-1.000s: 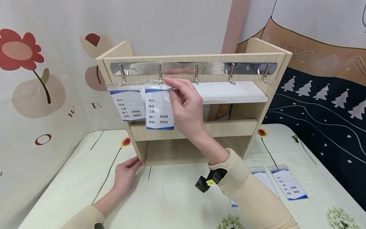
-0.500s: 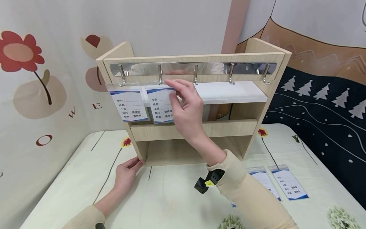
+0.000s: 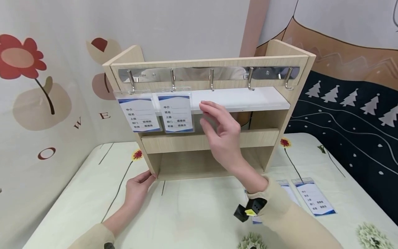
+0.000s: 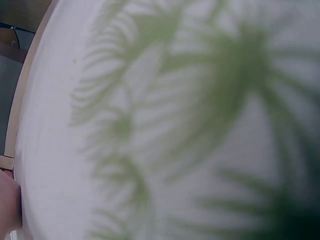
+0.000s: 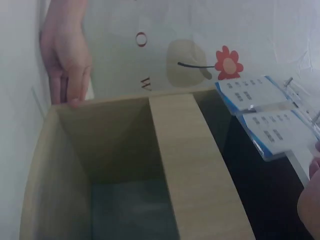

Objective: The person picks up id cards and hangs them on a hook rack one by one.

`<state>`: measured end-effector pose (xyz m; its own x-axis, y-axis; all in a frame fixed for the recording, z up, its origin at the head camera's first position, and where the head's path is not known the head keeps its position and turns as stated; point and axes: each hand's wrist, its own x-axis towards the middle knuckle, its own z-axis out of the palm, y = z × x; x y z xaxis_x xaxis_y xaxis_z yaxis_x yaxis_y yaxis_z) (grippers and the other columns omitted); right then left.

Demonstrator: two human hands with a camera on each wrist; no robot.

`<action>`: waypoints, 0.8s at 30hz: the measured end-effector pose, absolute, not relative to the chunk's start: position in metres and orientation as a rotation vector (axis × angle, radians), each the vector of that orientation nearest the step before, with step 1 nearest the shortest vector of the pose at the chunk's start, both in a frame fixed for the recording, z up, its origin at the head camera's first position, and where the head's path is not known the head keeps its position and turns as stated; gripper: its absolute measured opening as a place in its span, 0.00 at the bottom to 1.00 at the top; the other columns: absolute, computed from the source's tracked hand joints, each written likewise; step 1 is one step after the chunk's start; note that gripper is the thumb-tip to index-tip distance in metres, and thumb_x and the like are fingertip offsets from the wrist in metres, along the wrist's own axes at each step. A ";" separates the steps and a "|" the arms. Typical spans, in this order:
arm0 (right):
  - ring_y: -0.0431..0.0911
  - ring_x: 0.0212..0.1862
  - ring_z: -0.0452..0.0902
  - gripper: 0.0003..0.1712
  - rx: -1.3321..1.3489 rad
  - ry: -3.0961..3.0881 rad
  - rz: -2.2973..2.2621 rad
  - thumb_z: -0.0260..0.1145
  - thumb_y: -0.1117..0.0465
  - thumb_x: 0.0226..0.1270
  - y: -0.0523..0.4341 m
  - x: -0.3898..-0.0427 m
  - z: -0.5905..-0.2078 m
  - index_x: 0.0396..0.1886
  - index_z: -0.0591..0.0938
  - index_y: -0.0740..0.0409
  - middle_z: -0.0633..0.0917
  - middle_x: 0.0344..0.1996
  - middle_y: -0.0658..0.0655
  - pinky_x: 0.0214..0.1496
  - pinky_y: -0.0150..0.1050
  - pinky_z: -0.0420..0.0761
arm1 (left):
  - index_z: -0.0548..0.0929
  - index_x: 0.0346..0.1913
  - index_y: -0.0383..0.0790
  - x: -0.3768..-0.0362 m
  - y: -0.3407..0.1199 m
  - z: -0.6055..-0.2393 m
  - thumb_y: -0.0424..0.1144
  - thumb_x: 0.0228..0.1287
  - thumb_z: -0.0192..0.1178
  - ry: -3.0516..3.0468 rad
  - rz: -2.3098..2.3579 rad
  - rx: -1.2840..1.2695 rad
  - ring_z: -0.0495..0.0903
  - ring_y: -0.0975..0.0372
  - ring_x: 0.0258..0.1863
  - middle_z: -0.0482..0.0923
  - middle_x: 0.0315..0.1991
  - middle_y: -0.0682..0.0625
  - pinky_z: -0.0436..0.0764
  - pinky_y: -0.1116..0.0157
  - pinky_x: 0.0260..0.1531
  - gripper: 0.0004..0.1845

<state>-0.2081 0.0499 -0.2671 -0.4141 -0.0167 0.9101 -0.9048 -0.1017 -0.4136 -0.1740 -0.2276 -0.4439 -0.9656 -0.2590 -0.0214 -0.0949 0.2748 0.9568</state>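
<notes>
A wooden shelf [image 3: 183,143] bears a metal strip [image 3: 192,74] with several hooks along its upper front. From the two leftmost hooks hang clear badge holders: the first badge [image 3: 140,116] at the end, the second badge [image 3: 176,116] beside it. Just right of the second badge is my right hand [image 3: 222,135], holding nothing, its thumb and index fingertips apart. My left hand [image 3: 138,188] grips the shelf's lower left front corner, thumb at the front edge. The right wrist view shows that hand [image 5: 67,52] from across the shelf; the left wrist view mostly shows blurred patterned cloth [image 4: 150,125].
A third badge holder [image 3: 314,199] lies flat on the flowered tablecloth [image 3: 192,211] at right. Next to it, others are partly covered by my right sleeve [image 3: 289,214]. Printed curtains stand behind the shelf, with a dark tree-patterned one [image 3: 342,117] at right.
My right hand has let go of the second badge and moved right and a little down. That badge now hangs freely on its hook. The left hand has stayed at the corner.
</notes>
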 end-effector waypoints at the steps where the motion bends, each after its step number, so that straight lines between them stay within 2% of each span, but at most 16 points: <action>1: 0.54 0.59 0.79 0.20 1.081 -1.467 1.608 0.63 0.88 0.60 0.055 -0.207 -0.269 0.53 0.79 0.83 0.81 0.53 0.76 0.62 0.48 0.80 | 0.81 0.64 0.31 -0.174 -0.228 -0.444 0.39 0.74 0.63 -2.393 -1.781 0.336 0.80 0.80 0.43 0.81 0.59 0.37 0.79 0.79 0.43 0.21; 3: 0.53 0.57 0.80 0.21 1.135 -1.479 1.603 0.63 0.88 0.59 0.066 -0.206 -0.272 0.54 0.78 0.84 0.80 0.53 0.77 0.61 0.48 0.81 | 0.81 0.64 0.32 -0.174 -0.228 -0.445 0.40 0.74 0.63 -2.394 -1.779 0.338 0.80 0.79 0.44 0.81 0.59 0.37 0.79 0.79 0.43 0.21; 7: 0.52 0.55 0.81 0.22 1.190 -1.497 1.577 0.64 0.88 0.59 0.087 -0.203 -0.278 0.55 0.77 0.84 0.83 0.54 0.69 0.59 0.45 0.82 | 0.81 0.64 0.32 -0.174 -0.228 -0.444 0.41 0.74 0.63 -2.407 -1.766 0.336 0.81 0.76 0.46 0.81 0.59 0.38 0.79 0.79 0.43 0.22; 10: 0.51 0.55 0.82 0.22 1.149 -1.521 1.570 0.65 0.87 0.59 0.102 -0.199 -0.287 0.55 0.77 0.84 0.84 0.55 0.66 0.59 0.43 0.82 | 0.81 0.64 0.32 -0.174 -0.227 -0.444 0.40 0.74 0.63 -2.409 -1.765 0.332 0.81 0.77 0.46 0.81 0.59 0.38 0.79 0.79 0.43 0.22; 13: 0.50 0.54 0.83 0.21 1.084 -1.575 1.564 0.65 0.85 0.61 0.116 -0.196 -0.296 0.55 0.78 0.82 0.83 0.53 0.70 0.59 0.42 0.82 | 0.81 0.64 0.32 -0.175 -0.227 -0.443 0.40 0.74 0.63 -2.406 -1.771 0.331 0.80 0.78 0.45 0.81 0.59 0.38 0.79 0.80 0.43 0.22; 19: 0.47 0.53 0.83 0.22 0.997 -1.715 1.480 0.66 0.84 0.62 0.147 -0.189 -0.306 0.57 0.79 0.79 0.85 0.53 0.61 0.58 0.38 0.82 | 0.81 0.64 0.33 -0.174 -0.226 -0.442 0.41 0.74 0.64 -2.406 -1.769 0.346 0.80 0.79 0.45 0.81 0.58 0.39 0.78 0.80 0.44 0.22; 24: 0.47 0.52 0.83 0.28 0.908 -1.813 1.410 0.65 0.90 0.56 0.170 -0.183 -0.312 0.58 0.80 0.77 0.85 0.52 0.66 0.57 0.36 0.82 | 0.81 0.64 0.32 -0.174 -0.227 -0.443 0.41 0.74 0.64 -2.397 -1.790 0.342 0.80 0.81 0.43 0.81 0.58 0.39 0.78 0.80 0.44 0.22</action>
